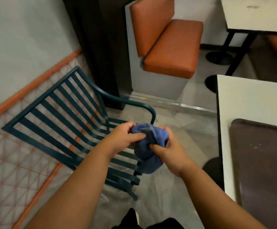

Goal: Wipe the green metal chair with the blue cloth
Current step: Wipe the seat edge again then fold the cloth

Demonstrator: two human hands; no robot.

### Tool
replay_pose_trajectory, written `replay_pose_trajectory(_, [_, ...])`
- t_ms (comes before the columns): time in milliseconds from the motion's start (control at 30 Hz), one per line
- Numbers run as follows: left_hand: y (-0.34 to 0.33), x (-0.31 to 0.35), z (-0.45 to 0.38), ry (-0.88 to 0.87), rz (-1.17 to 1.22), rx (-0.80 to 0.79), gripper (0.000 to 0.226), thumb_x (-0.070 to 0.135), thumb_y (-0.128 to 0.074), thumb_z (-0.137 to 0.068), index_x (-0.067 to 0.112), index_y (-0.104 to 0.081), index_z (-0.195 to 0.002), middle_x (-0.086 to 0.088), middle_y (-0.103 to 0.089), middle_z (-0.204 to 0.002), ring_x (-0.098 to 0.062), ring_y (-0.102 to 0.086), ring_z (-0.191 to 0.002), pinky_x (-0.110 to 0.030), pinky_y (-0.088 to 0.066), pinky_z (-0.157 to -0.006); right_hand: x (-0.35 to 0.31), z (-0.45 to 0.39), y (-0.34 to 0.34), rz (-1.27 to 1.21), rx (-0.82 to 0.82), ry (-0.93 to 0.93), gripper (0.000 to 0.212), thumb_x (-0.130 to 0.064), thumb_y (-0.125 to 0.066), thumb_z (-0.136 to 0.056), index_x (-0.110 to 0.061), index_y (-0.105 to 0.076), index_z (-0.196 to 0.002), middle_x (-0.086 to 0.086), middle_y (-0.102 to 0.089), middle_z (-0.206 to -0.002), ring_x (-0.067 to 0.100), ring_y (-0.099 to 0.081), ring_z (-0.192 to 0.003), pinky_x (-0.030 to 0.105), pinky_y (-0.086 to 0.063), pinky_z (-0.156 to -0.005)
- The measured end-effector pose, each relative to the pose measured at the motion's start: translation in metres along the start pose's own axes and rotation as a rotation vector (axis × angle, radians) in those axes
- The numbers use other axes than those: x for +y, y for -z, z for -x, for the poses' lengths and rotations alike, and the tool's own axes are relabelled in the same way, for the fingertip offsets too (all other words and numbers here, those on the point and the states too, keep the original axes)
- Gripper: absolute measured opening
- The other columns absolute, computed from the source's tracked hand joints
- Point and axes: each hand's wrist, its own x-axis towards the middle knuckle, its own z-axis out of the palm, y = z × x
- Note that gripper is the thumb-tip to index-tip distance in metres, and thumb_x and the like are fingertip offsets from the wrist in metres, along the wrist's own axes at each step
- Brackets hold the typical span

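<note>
The green metal chair [58,103] stands below me at the left, its slatted back leaning toward the wall and its slatted seat reaching under my arms. The blue cloth [151,146] is bunched up in the air above the seat's right side, just below the curved armrest [134,103]. My left hand [124,138] grips the cloth's upper left part. My right hand [169,151] holds its right side, thumb pressed into the fabric. The cloth's lower end hangs down over the seat's front slats.
An orange mesh panel [15,162] leans on the wall behind the chair. A dark pillar [101,55] and an orange padded bench [170,52] stand ahead. A white table [243,103] with a dark tray [263,162] is close on my right, another table [256,14] beyond.
</note>
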Motion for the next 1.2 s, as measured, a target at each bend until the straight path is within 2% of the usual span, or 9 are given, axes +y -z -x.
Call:
replay_pose_trajectory(133, [-0.035, 0.049, -0.016, -0.214, -0.026, -0.084, 0.011, 0.02, -0.07, -0.084, 0.019, -0.06, -0.087, 0.002, -0.063, -0.079, -0.012, -0.058, -0.078, -0.037, -0.05, -0.076, -0.032, 0.02, 0.052, 0.093, 0.204, 0.082, 0.029, -0.001, -0.068, -0.081, -0.02, -0.061, -0.102, 0.006, -0.069, -0.091, 0.023, -0.067, -0.086, 0.047, -0.055, -0.076])
replay_pose_trajectory(267, [-0.088, 0.095, -0.029, -0.4, -0.075, -0.178, 0.02, 0.014, -0.071, -0.082, 0.026, -0.055, -0.083, 0.015, -0.059, -0.072, 0.001, -0.054, -0.068, -0.018, -0.045, -0.065, -0.061, 0.049, 0.117, 0.212, 0.33, 0.162, 0.036, 0.003, -0.074, -0.075, -0.017, -0.062, -0.103, 0.002, -0.07, -0.096, 0.015, -0.067, -0.087, 0.035, -0.057, -0.073])
replay_pose_trajectory(400, [-0.151, 0.129, -0.042, -0.516, -0.168, -0.238, 0.027, 0.019, -0.071, -0.083, 0.034, -0.049, -0.079, 0.014, -0.055, -0.072, -0.002, -0.051, -0.067, -0.021, -0.043, -0.064, -0.078, 0.079, 0.18, 0.337, 0.393, 0.149, 0.026, -0.001, -0.074, -0.075, -0.014, -0.066, -0.096, 0.004, -0.071, -0.089, 0.019, -0.068, -0.081, 0.033, -0.058, -0.069])
replay_pose_trajectory(567, [-0.22, 0.149, -0.048, -0.553, -0.197, -0.338, 0.019, 0.017, -0.067, -0.086, 0.019, -0.048, -0.088, 0.005, -0.052, -0.074, -0.01, -0.046, -0.069, -0.025, -0.043, -0.064, -0.076, 0.114, 0.242, 0.361, 0.468, 0.061, 0.023, -0.003, -0.078, -0.072, -0.008, -0.067, -0.091, 0.008, -0.073, -0.086, 0.021, -0.068, -0.079, 0.035, -0.055, -0.073])
replay_pose_trajectory(767, [-0.281, 0.138, -0.053, -0.439, -0.16, -0.404, 0.021, 0.037, -0.067, -0.079, 0.031, -0.048, -0.083, -0.004, -0.059, -0.08, -0.029, -0.061, -0.078, -0.052, -0.057, -0.068, -0.059, 0.151, 0.288, 0.235, 0.421, -0.032, 0.028, 0.002, -0.075, -0.073, -0.002, -0.065, -0.099, 0.013, -0.071, -0.093, 0.022, -0.067, -0.085, 0.035, -0.054, -0.074])
replay_pose_trajectory(933, [-0.322, 0.106, -0.059, -0.169, -0.126, -0.406, 0.022, 0.028, -0.066, -0.086, 0.017, -0.048, -0.092, -0.005, -0.057, -0.087, -0.021, -0.06, -0.076, -0.038, -0.056, -0.059, -0.017, 0.158, 0.306, 0.195, 0.427, -0.222, 0.028, 0.003, -0.069, -0.077, -0.01, -0.064, -0.101, 0.01, -0.07, -0.096, 0.021, -0.066, -0.088, 0.037, -0.053, -0.079])
replay_pose_trajectory(1033, [-0.341, 0.081, -0.062, -0.022, -0.232, -0.39, 0.02, 0.02, -0.069, -0.079, 0.02, -0.051, -0.088, -0.01, -0.062, -0.095, -0.025, -0.064, -0.084, -0.044, -0.058, -0.07, 0.017, 0.154, 0.307, 0.49, 0.464, -0.342, 0.023, -0.002, -0.069, -0.073, -0.021, -0.065, -0.085, 0.002, -0.068, -0.087, 0.019, -0.064, -0.083, 0.037, -0.054, -0.078])
replay_pose_trajectory(1100, [-0.348, 0.072, -0.062, -0.031, -0.305, -0.327, 0.017, 0.016, -0.067, -0.079, 0.019, -0.055, -0.09, -0.009, -0.063, -0.095, -0.024, -0.062, -0.083, -0.039, -0.054, -0.07, 0.029, 0.151, 0.302, 0.675, 0.513, -0.337, 0.024, -0.003, -0.067, -0.072, -0.025, -0.06, -0.079, -0.001, -0.065, -0.082, 0.017, -0.061, -0.079, 0.031, -0.051, -0.069])
replay_pose_trajectory(1200, [-0.355, 0.073, -0.062, -0.121, -0.276, -0.249, 0.012, 0.016, -0.065, -0.082, 0.02, -0.057, -0.089, -0.003, -0.064, -0.089, -0.017, -0.057, -0.076, -0.029, -0.047, -0.063, 0.037, 0.151, 0.298, 0.821, 0.609, -0.181, 0.025, -0.002, -0.06, -0.071, -0.024, -0.056, -0.08, 0.001, -0.064, -0.079, 0.021, -0.059, -0.076, 0.029, -0.044, -0.062])
